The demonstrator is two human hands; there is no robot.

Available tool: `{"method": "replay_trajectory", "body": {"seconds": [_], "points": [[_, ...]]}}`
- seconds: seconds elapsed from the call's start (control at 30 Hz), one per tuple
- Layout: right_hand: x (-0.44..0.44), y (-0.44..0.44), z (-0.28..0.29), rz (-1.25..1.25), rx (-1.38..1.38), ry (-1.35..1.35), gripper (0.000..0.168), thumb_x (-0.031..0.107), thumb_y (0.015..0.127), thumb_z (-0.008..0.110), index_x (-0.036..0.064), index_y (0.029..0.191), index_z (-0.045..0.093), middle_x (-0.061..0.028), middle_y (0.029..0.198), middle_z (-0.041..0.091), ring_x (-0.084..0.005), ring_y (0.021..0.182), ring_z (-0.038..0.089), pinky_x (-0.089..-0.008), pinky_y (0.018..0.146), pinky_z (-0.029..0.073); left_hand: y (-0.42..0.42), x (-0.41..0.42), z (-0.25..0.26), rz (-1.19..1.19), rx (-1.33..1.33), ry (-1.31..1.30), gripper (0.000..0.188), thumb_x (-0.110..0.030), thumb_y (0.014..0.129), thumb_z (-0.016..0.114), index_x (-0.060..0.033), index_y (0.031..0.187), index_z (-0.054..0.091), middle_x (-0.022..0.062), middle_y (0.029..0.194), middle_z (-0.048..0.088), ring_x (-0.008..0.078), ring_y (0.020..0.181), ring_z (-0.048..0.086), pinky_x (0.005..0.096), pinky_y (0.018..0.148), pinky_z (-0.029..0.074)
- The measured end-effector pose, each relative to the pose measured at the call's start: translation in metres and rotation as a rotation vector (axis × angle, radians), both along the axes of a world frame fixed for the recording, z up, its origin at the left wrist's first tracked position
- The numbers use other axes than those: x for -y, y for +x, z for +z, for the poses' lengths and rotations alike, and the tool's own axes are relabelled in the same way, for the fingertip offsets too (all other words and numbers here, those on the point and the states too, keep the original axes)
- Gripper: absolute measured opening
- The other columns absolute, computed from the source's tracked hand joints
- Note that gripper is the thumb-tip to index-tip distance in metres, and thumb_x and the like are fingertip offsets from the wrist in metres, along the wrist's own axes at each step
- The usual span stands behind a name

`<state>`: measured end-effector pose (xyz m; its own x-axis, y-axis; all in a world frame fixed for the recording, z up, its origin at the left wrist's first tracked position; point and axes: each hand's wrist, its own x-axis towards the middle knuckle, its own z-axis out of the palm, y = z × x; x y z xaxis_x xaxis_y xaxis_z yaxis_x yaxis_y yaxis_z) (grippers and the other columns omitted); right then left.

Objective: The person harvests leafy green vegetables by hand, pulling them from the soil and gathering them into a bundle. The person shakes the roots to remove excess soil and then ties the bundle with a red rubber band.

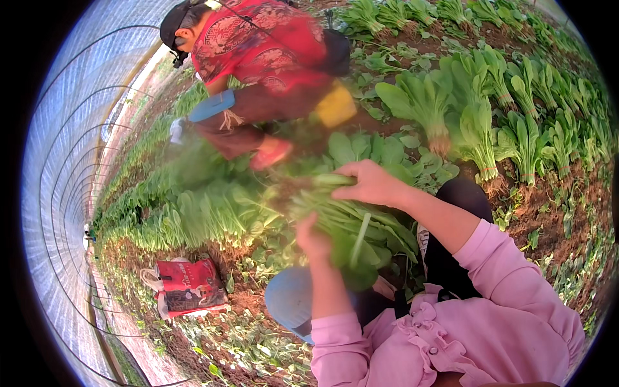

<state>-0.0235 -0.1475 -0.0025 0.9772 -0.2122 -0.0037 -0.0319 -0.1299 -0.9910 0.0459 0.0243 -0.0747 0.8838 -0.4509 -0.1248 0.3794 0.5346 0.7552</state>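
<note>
In front of me, a loose bunch of leafy greens [353, 217] lies across both hands, its roots to the left and its leaves hanging toward my lap. My right hand [375, 184] pinches pale stems near the root end from above. Lower on the near side, my left hand [316, 237] grips the bunch, blurred by motion; its fingers are partly hidden. A single pale stalk [360, 239] sticks out across the leaves. Broad green leaves [367, 150] lie on the ground just beyond my right hand.
Rubber-banded bunches [524, 145] stand in rows at right. A person in a red patterned shirt [261, 38] bends over the greens opposite me. Growing greens [193, 217] fill the left bed. A red bag [191, 288] lies on soil. Plastic tunnel sheeting [63, 145] curves along the left.
</note>
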Motion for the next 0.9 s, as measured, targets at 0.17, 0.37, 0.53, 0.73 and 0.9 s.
{"method": "replay_trajectory", "body": {"seconds": [0.17,0.37,0.53,0.73,0.9], "points": [[-0.005,-0.002,-0.005,-0.228,0.213,-0.45,0.03,0.019,0.074,0.069,0.004,0.1,0.062,-0.0135,0.092,0.061,-0.0294,0.087,0.057,-0.0342,0.078,0.045,-0.004,0.002,0.008,-0.079,-0.09,-0.126,0.049,-0.012,0.07,0.055,0.0029,0.116,0.049,0.0126,0.112,0.056,0.026,0.106,0.05,0.0376,0.094,0.037],[-0.015,-0.009,0.012,-0.385,0.112,-0.488,0.026,0.016,0.075,0.065,0.009,0.099,0.057,-0.0093,0.086,0.059,-0.0303,0.083,0.055,-0.0359,0.073,0.044,-0.016,0.013,0.036,-0.145,0.076,-0.071,0.058,-0.02,0.071,0.051,0.0045,0.123,0.045,0.0184,0.121,0.051,0.031,0.113,0.048,0.0419,0.1,0.034],[-0.006,-0.009,0.016,-0.604,0.453,-1.046,0.025,0.015,0.073,0.063,0.008,0.096,0.054,-0.0058,0.077,0.058,-0.0241,0.074,0.052,-0.0361,0.066,0.038,-0.011,0.013,0.036,-0.108,0.135,-0.042,0.058,-0.02,0.072,0.051,0.006,0.123,0.044,0.019,0.122,0.05,0.0311,0.114,0.047,0.042,0.1,0.034],[-0.028,-0.01,0.016,-0.396,0.461,-1.003,0.026,0.016,0.075,0.059,0.006,0.099,0.055,-0.0074,0.079,0.058,-0.0237,0.073,0.052,-0.0363,0.069,0.037,-0.014,0.016,0.032,-0.016,0.129,0.015,0.053,-0.014,0.074,0.052,0.0042,0.123,0.044,0.016,0.118,0.052,0.0278,0.11,0.05,0.0395,0.096,0.037],[-0.039,-0.005,-0.007,-0.36,0.37,-0.83,0.028,0.014,0.077,0.057,0.003,0.103,0.055,-0.0105,0.085,0.058,-0.0282,0.078,0.054,-0.0394,0.074,0.038,-0.022,0.025,0.038,0.003,0.167,0.028,0.047,-0.01,0.078,0.055,0.0013,0.121,0.045,0.0134,0.117,0.052,0.0254,0.106,0.052,0.0377,0.093,0.04]]}}
